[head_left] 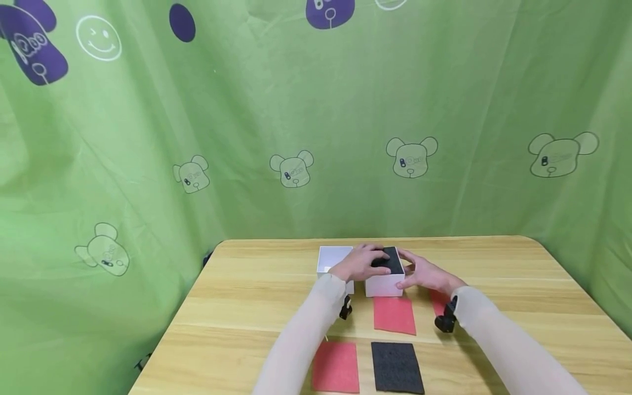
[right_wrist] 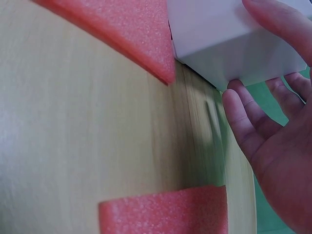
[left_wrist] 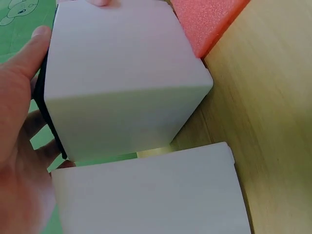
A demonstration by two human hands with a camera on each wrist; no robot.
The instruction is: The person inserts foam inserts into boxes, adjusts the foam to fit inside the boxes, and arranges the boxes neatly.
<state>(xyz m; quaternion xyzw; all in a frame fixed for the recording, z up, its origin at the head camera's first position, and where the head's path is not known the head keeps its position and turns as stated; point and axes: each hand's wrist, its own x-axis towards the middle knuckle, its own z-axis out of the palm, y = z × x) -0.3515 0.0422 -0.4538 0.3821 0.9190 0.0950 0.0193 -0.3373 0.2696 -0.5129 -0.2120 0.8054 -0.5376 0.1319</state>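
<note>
A white box (head_left: 385, 286) stands toward the back of the wooden table, with a black foam sheet (head_left: 393, 259) filling its top opening. Over that foam lies my left hand (head_left: 359, 263), fingers extended and touching its surface; the left wrist view shows the hand (left_wrist: 19, 122) flat along the box's dark top. My right hand (head_left: 425, 274) holds the same box at its right side, thumb on the front face and fingers along the side. Beside it on the left is a second white box (head_left: 332, 255) with its top open, partly hidden behind my left hand.
One red foam sheet (head_left: 394, 316) lies right in front of the held box, another red sheet (head_left: 437, 303) partly under my right wrist. Nearer me lie a red foam sheet (head_left: 337, 368) and a black foam sheet (head_left: 397, 367). A green curtain (head_left: 345, 203) hangs behind the table.
</note>
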